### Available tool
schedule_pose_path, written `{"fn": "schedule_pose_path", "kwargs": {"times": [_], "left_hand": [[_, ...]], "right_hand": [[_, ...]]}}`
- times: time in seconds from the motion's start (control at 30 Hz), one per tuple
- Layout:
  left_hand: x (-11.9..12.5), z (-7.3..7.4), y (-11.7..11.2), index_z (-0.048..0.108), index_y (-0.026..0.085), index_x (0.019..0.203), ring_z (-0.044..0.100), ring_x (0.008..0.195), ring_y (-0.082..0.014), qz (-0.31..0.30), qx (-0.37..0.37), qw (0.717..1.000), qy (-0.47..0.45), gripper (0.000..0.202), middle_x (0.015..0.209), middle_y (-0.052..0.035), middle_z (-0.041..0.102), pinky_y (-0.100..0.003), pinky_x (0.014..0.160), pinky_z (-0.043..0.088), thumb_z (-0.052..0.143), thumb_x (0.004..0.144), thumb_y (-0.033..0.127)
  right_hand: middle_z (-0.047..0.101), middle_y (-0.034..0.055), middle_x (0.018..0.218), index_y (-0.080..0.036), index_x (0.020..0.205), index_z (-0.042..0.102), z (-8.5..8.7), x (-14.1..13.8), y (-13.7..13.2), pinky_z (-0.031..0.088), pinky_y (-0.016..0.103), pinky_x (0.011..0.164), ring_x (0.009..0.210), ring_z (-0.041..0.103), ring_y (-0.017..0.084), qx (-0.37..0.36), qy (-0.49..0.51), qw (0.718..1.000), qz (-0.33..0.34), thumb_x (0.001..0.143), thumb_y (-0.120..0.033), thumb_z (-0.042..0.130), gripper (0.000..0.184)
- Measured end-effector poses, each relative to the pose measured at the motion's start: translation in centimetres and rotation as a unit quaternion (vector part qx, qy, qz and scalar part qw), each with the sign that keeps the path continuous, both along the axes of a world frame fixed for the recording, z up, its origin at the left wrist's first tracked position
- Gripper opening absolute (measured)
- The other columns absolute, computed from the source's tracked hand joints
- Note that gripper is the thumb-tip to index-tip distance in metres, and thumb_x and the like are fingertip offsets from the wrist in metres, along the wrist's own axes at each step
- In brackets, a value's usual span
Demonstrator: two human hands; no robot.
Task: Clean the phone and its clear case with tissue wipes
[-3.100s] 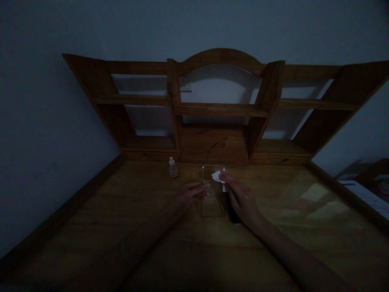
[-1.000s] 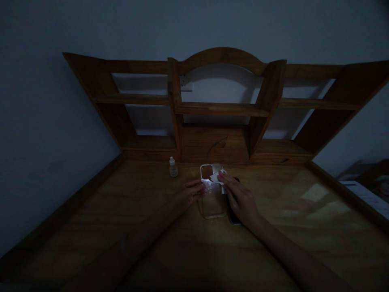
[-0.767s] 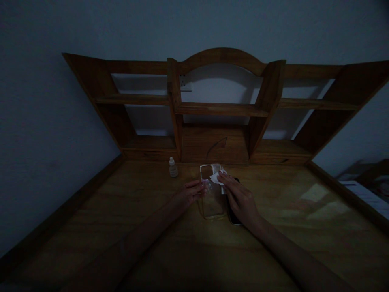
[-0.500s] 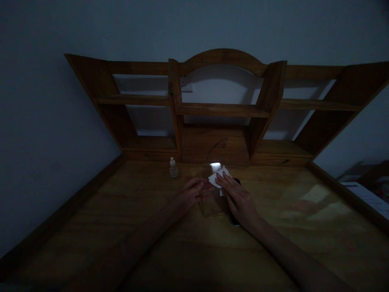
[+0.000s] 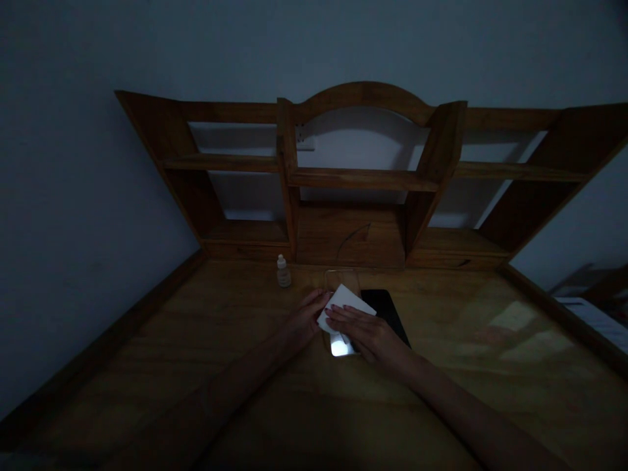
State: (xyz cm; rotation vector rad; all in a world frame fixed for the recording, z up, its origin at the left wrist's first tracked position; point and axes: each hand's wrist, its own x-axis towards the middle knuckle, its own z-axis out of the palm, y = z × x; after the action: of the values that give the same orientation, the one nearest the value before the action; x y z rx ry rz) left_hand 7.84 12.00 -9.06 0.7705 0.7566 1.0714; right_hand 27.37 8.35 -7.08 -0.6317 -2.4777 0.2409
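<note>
A clear phone case (image 5: 342, 281) lies flat on the wooden desk (image 5: 235, 366) near its middle. My left hand (image 5: 305, 319) pinches the case's left edge with closed fingers. My right hand (image 5: 366, 332) lies flat, fingers stretched, pressing a white folded wipe (image 5: 345, 302) onto the case. A bright glint (image 5: 341, 347) shows at the case's near end. A black phone (image 5: 390, 313) lies face up just right of the case, partly under my right hand.
A small dropper bottle (image 5: 283, 272) stands behind and left of the case. A wooden shelf unit (image 5: 360, 178) runs along the back of the desk against the wall. A raised wooden rim (image 5: 112, 333) borders the desk's left and right sides.
My right hand has slid the white wipe from the case's far end toward me and leftward. The black phone is now mostly uncovered. My left hand stays on the case's left edge.
</note>
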Motion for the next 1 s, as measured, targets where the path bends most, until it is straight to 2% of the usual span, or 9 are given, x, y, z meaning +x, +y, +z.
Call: {"fn": "schedule_pose_path", "kwargs": {"times": [0.17, 0.3, 0.43, 0.6, 0.7, 0.8, 0.87, 0.93, 1.0], "left_hand": [[0.3, 0.0, 0.3, 0.068, 0.015, 0.084, 0.061, 0.065, -0.0099, 0.021, 0.0, 1.0, -0.008, 0.028, 0.077, 0.0001, 0.067, -0.02, 0.057, 0.046, 0.082, 0.069, 0.034], [0.0, 0.0, 0.4, 0.069, 0.015, 0.09, 0.064, 0.067, -0.0115, 0.016, -0.001, 1.0, -0.007, 0.029, 0.085, -0.0023, 0.07, -0.021, 0.057, 0.051, 0.08, 0.072, 0.035], [-0.5, 0.3, 0.2, 0.067, 0.015, 0.094, 0.069, 0.067, -0.0149, -0.002, -0.005, 1.0, 0.001, 0.025, 0.092, -0.0049, 0.072, -0.028, 0.061, 0.057, 0.075, 0.078, 0.032], [-0.6, 0.9, -0.2, 0.058, 0.017, 0.105, 0.073, 0.093, -0.0259, -0.073, 0.013, 0.997, -0.002, 0.024, 0.104, -0.0125, 0.074, -0.033, 0.072, 0.059, 0.067, 0.087, 0.032], [-0.6, 1.0, -0.5, 0.054, 0.017, 0.104, 0.072, 0.098, -0.0283, -0.085, 0.023, 0.996, 0.002, 0.024, 0.109, -0.016, 0.073, -0.033, 0.074, 0.059, 0.064, 0.089, 0.033], [-0.6, 0.8, -0.4, 0.052, 0.018, 0.102, 0.072, 0.097, -0.0296, -0.061, 0.018, 0.998, 0.0, 0.027, 0.106, -0.0137, 0.073, -0.034, 0.073, 0.059, 0.068, 0.086, 0.033], [-0.5, 0.5, -0.3, 0.052, 0.019, 0.1, 0.074, 0.091, -0.0285, -0.039, 0.008, 0.999, -0.009, 0.03, 0.101, -0.0093, 0.073, -0.036, 0.071, 0.06, 0.072, 0.083, 0.032], [-0.4, 0.3, -0.1, 0.055, 0.019, 0.099, 0.074, 0.078, -0.0236, -0.021, -0.002, 1.0, -0.02, 0.031, 0.094, -0.0039, 0.071, -0.038, 0.07, 0.061, 0.076, 0.078, 0.031], [-0.3, 0.0, 0.0, 0.059, 0.018, 0.097, 0.071, 0.069, -0.0173, -0.003, -0.004, 1.0, -0.023, 0.031, 0.09, -0.0012, 0.069, -0.034, 0.067, 0.06, 0.078, 0.076, 0.03]], "right_hand": [[0.054, 0.007, 0.145, -0.02, 0.138, 0.052, 0.7, 0.0, -0.5, 0.04, 0.04, 0.115, 0.136, 0.047, 0.017, -0.011, -0.005, 1.0, 0.015, 0.095, -0.003, 0.043, 0.047], [0.055, 0.0078, 0.144, -0.018, 0.134, 0.054, 0.7, 0.4, -0.4, 0.04, 0.041, 0.116, 0.135, 0.049, 0.017, 0.015, -0.001, 1.0, 0.008, 0.093, -0.003, 0.044, 0.046], [0.049, 0.007, 0.148, -0.02, 0.141, 0.048, 0.2, 1.2, 0.5, 0.037, 0.045, 0.117, 0.138, 0.045, 0.018, 0.051, -0.006, 0.997, -0.053, 0.092, -0.002, 0.042, 0.052], [0.045, 0.0072, 0.152, -0.021, 0.148, 0.04, -0.3, 2.1, 1.5, 0.037, 0.049, 0.117, 0.142, 0.039, 0.02, 0.089, 0.016, 0.987, -0.134, 0.092, -0.002, 0.04, 0.059], [0.041, 0.0079, 0.154, -0.02, 0.151, 0.036, -0.6, 2.0, 1.7, 0.037, 0.049, 0.117, 0.144, 0.034, 0.021, 0.085, 0.019, 0.985, -0.149, 0.093, -0.003, 0.039, 0.06], [0.038, 0.008, 0.156, -0.019, 0.153, 0.031, -0.7, 1.6, 1.6, 0.035, 0.048, 0.118, 0.146, 0.031, 0.021, 0.075, 0.001, 0.988, -0.136, 0.095, -0.005, 0.038, 0.06], [0.036, 0.0085, 0.157, -0.019, 0.153, 0.029, -0.7, 1.3, 1.4, 0.034, 0.048, 0.119, 0.147, 0.029, 0.021, 0.07, -0.014, 0.99, -0.119, 0.096, -0.006, 0.038, 0.06], [0.035, 0.0098, 0.157, -0.018, 0.154, 0.028, -0.4, 1.0, 1.1, 0.034, 0.048, 0.119, 0.146, 0.03, 0.021, 0.061, -0.024, 0.993, -0.101, 0.097, -0.008, 0.04, 0.059], [0.035, 0.0109, 0.156, -0.017, 0.154, 0.029, 0.0, 0.7, 0.7, 0.034, 0.047, 0.119, 0.146, 0.032, 0.021, 0.051, -0.03, 0.995, -0.076, 0.098, -0.01, 0.041, 0.057]]}}
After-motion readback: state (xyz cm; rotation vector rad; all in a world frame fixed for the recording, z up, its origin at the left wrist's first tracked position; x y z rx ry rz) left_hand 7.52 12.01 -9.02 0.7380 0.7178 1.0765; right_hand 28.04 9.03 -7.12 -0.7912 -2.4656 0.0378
